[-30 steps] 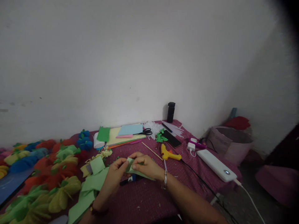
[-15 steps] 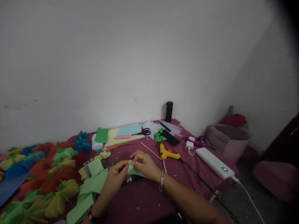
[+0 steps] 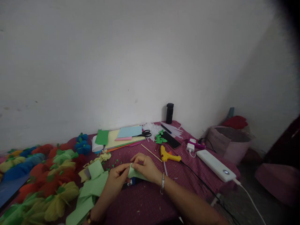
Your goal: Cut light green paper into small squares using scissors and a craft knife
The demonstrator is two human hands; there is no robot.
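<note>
Between my two hands is a light green piece of paper (image 3: 137, 175). My left hand (image 3: 117, 177) pinches its upper left end, thumb against fingers. Closed on the same piece from the other side, my right hand (image 3: 146, 167) presses the top edge with thumb and fingertips. The paper's lower part hangs below my right palm, and a small dark blue and white object (image 3: 131, 181) shows partly beneath it. Left of my left wrist lie several light green paper sheets (image 3: 92, 187), overlapping.
Colourful pumpkin-like crafts (image 3: 51, 178) crowd the left side. A yellow glue gun (image 3: 168, 155), a wooden stick (image 3: 152, 152), black scissors (image 3: 146, 133), a phone (image 3: 171, 139) and green cut-outs (image 3: 160, 137) lie beyond my hands. A white power bank (image 3: 215, 165) and black bottle (image 3: 169, 113) are to the right.
Both hands stay on the light green paper. My left fingers have shifted slightly at its top end, and the fingertips now sit closer together there.
</note>
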